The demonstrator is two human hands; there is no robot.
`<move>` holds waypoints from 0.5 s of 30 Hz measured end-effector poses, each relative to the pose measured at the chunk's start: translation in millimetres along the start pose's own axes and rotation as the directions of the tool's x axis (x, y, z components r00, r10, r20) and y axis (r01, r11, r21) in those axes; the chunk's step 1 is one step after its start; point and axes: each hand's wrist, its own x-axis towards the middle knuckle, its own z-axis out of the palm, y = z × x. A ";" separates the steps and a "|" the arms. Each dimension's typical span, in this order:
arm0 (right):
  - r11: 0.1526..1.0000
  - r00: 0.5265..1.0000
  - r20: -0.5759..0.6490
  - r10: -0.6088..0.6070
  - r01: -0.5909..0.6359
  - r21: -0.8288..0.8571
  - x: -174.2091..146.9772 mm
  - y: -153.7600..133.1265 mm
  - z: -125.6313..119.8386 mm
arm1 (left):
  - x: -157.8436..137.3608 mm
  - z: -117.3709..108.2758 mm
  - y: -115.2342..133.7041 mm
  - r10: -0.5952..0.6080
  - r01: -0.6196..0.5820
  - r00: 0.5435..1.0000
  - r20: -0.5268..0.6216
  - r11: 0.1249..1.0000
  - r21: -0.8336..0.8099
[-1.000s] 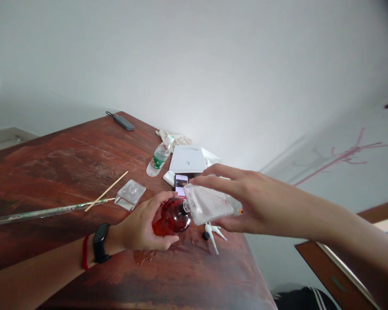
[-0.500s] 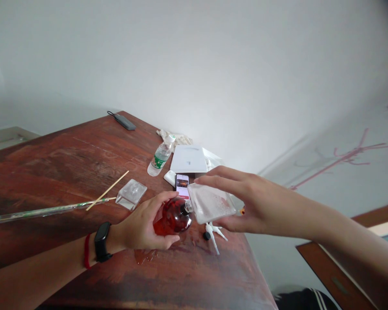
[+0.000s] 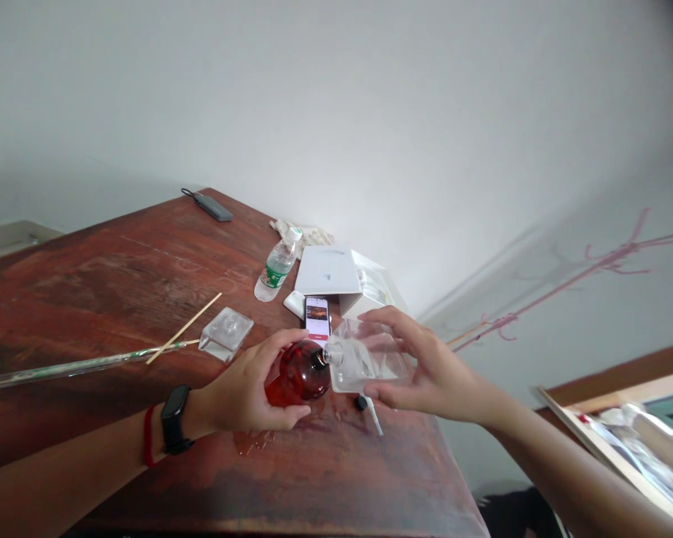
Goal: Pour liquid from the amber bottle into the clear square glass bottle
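Right now I am cupping my left hand (image 3: 247,392) around the round red bottle (image 3: 303,371), holding it tilted on the counter (image 3: 117,299). My right hand (image 3: 426,366) is pinching the clear plastic pouch (image 3: 364,364), whose spout is meeting the bottle's neck. Just below the bottle, red liquid is pooling in a small spill (image 3: 252,442), and a black cap (image 3: 360,403) is lying beside a white nozzle piece (image 3: 373,417). Behind the bottle, a phone (image 3: 317,318) is glowing in front of a white box (image 3: 326,270) and a water bottle (image 3: 274,267). To the bottle's left are lying a clear square lid (image 3: 226,333), a wooden stick (image 3: 184,329) and a long clear rod (image 3: 78,367).
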 end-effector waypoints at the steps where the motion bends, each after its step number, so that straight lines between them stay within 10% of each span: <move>1: 0.999 1.000 -0.015 0.011 -0.010 0.035 -3.6 6.4 4.1 | -0.7 0.7 0.0 -0.014 0.014 1.000 0.001 1.000 -0.001; 8: 0.920 0.968 -0.113 0.223 -0.170 0.354 -25.8 37.1 37.5 | -2.9 1.1 -2.3 -0.079 0.078 0.996 0.033 0.997 0.009; 15: 0.614 0.883 -0.170 0.437 -0.155 0.774 -50.8 79.4 108.7 | -4.3 -4.3 -12.3 -0.071 0.070 0.997 0.025 0.997 0.032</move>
